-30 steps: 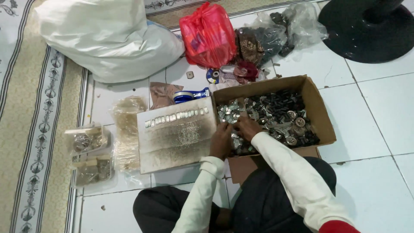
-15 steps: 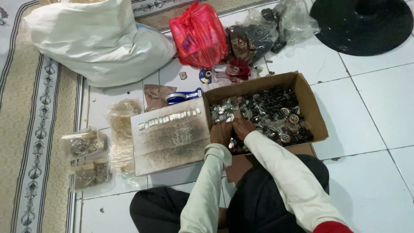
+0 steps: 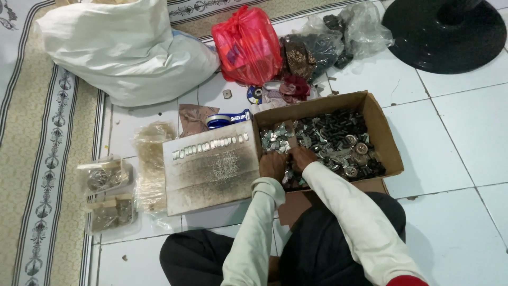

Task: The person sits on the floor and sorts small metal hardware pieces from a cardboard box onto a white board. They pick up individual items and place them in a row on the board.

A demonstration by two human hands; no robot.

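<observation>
I sit on a tiled floor with a brown cardboard box in front of me, full of small dark and silvery metal parts. My left hand and my right hand rest side by side at the box's near left corner, fingers curled down among the parts. What the fingers pinch is hidden. The box's left flap lies flat, smudged grey, with a row of several small silver pieces lined up along its far edge.
A big white sack and a red plastic bag lie beyond the box, with clear bags of dark parts and a black round base to the right. Clear packets sit at left beside a patterned rug.
The view has shifted slightly. Both hands stay in the box's near left corner, close together, with only small finger movement among the parts.
</observation>
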